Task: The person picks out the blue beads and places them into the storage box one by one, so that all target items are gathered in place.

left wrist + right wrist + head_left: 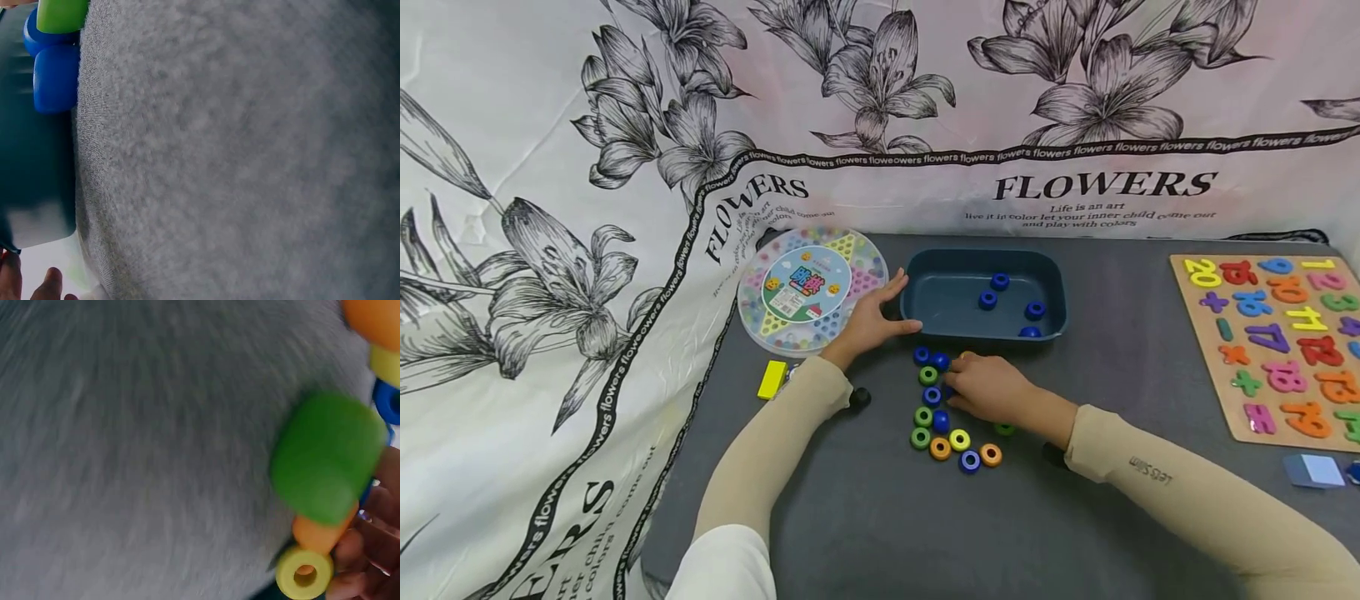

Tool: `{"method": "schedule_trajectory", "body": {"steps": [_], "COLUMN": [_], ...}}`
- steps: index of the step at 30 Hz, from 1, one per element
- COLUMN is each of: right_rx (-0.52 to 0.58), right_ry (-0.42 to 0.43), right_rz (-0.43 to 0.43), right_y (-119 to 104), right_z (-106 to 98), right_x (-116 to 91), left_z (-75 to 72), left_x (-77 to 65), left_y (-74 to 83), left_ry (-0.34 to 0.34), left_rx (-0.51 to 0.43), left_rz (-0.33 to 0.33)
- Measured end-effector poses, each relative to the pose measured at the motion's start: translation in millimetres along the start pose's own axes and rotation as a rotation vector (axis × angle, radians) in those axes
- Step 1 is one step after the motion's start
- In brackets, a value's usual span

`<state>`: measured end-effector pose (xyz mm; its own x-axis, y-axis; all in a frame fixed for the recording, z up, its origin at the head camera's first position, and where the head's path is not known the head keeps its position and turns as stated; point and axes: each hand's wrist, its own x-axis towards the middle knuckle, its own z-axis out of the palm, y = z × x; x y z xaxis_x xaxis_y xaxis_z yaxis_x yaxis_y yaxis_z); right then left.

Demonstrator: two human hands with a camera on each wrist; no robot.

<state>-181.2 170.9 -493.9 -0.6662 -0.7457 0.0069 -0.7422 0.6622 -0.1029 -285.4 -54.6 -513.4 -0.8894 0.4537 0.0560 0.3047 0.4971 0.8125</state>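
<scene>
A dark teal plastic bin [985,337] holds several blue beads [1035,310]. My left hand [874,323] rests at its left end, thumb and fingers spread and touching the rim. Ring-shaped beads in green [928,376], yellow [959,440], orange [991,454] and blue [969,461] lie in a loose cluster in front of the bin. Over the cluster's right side, my right hand [992,387] points its fingertips down and pinches a blue bead [950,390], mostly covered by the fingers. Close by in the right wrist view are a green bead [328,459] and a yellow bead [304,573].
A round clear game case [752,312] with a printed label lies left of the bin. Near it is a yellow block [772,380]. A wooden number board [1217,350] and a light blue block [1313,472] are at the right. Flower-printed cloth [880,196] hangs behind the grey table.
</scene>
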Motion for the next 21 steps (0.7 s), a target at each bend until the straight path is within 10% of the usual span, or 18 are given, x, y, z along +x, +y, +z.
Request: {"method": "schedule_trajectory", "body": {"steps": [9,15,21], "right_rx": [0.056,0.229,0.305], "right_ry": [-0.130,0.070,0.221], "right_rz": [-0.027,-0.102,0.047], "right_y": [-8,13,51], "right_z": [-10,-43,-58], "right_x": [9,11,7], "left_z": [2.0,2.2,1.8], "left_x": [-0.8,0.1,0.5], "left_y": [-2.2,-4.1,-1.9], "left_ry": [0.003,0.008,0.005], "left_rx": [-0.011,-0.015,-0.006], "left_rz": [-0.001,0.005,0.006]}}
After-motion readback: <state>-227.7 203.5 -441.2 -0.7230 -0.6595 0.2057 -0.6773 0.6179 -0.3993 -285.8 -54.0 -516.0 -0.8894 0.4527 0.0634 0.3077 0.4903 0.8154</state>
